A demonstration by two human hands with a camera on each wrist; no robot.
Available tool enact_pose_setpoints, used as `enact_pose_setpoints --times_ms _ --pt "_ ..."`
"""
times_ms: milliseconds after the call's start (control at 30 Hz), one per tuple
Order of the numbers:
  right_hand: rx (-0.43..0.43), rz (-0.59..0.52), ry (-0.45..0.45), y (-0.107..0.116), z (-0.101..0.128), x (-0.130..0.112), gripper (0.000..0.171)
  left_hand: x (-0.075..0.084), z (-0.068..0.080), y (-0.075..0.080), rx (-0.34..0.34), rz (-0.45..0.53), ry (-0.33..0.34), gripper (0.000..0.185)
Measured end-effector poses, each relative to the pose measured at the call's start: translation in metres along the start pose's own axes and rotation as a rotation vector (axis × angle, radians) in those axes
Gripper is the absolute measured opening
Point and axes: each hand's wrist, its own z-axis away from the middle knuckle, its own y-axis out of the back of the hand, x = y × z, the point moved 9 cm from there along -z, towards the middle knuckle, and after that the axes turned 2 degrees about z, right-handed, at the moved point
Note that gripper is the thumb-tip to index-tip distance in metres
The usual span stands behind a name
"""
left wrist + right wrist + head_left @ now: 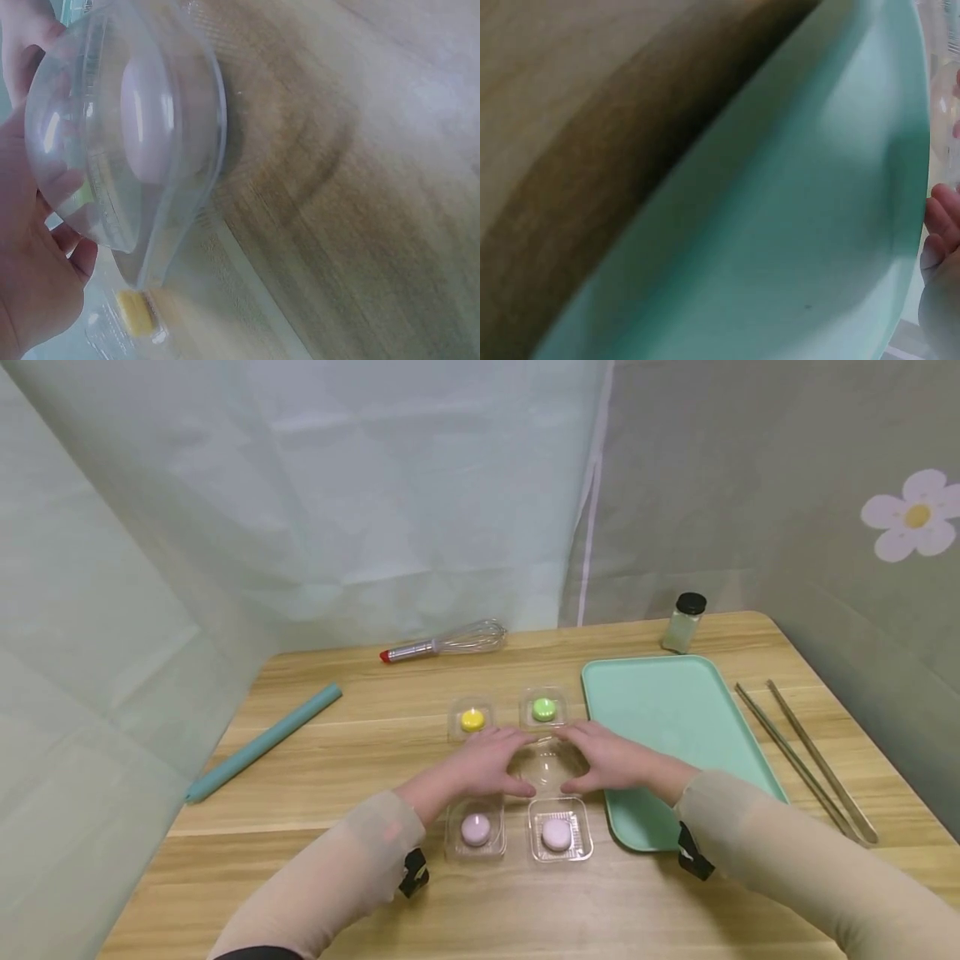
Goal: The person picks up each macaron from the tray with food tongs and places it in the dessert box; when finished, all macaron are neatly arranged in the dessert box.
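Clear domed macaron case (pixel 546 768), mid-table at the mint tray's (pixel 675 710) nine o'clock, clasped between left hand (pixel 487 764) and right hand (pixel 611 760), fingers curled round it. Likely to buckle or slip under uneven squeeze, jolting the pink macaron (pixel 146 124) inside.

wooden table (pixel 315 877) | pale curtain walls (pixel 337 485) | flower print (pixel 911 516)

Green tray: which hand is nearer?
Right. The right hand sits beside the green tray's left edge, gripping the clear dome box; the left hand is beyond the box.
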Motion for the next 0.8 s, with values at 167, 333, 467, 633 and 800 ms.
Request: enact_pose_setpoints --times_ms 167,333,467,633,800 --pt "0.054 -0.041 -0.036 0.008 0.001 0.002 0.088 0.001 -0.001 0.01 0.05 0.046 -0.027 0.083" --pt "0.112 -0.086 -0.025 0.02 0.004 -0.002 0.088 0.002 -0.001 0.02 0.098 0.056 -0.054 0.083" --pt "0.136 -0.104 0.009 0.026 0.005 -0.008 0.085 0.006 0.0 0.026 0.136 0.056 -0.094 0.082" --pt "0.125 -0.111 0.032 0.028 0.006 -0.012 0.091 0.012 0.002 0.034 0.157 0.071 -0.12 0.081" --pt "0.117 -0.093 0.047 0.03 0.007 -0.015 0.088 0.014 0.006 0.038 0.156 0.09 -0.125 0.082"
